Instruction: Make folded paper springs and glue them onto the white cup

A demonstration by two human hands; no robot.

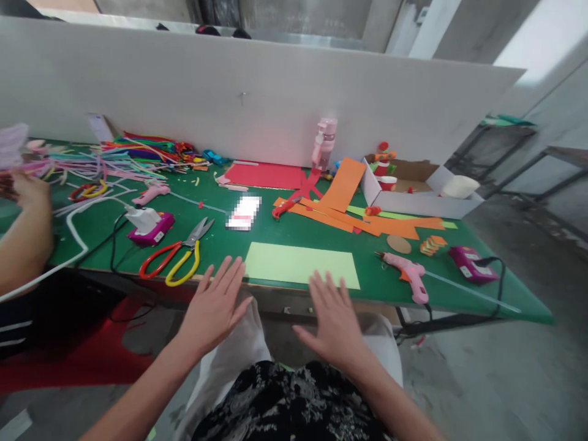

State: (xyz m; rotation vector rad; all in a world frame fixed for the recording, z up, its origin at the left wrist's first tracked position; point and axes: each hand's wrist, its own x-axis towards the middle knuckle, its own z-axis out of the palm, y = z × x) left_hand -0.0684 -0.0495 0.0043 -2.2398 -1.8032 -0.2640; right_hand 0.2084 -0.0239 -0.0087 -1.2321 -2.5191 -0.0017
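I have both grips bare and spread, fingers extended, nothing held: left hand (pixel 214 311), right hand (pixel 336 327). The pale green sheet (pixel 298 264) lies flat just ahead, at the tabletop's (pixel 321 239) near edge, its long axis running left to right across both. My right fingertips overlap its near edge in view, so I judge that hand nearer; the left's sit just beside its left end. Whether either touches, I can't tell. Farther out, scissors (pixel 188 243) lie left, a pink glue gun (pixel 412 275) right.

Right hand (pixel 337 324) partly hides green paper (pixel 294 263); rectangle (pixel 244 212) pixelated.
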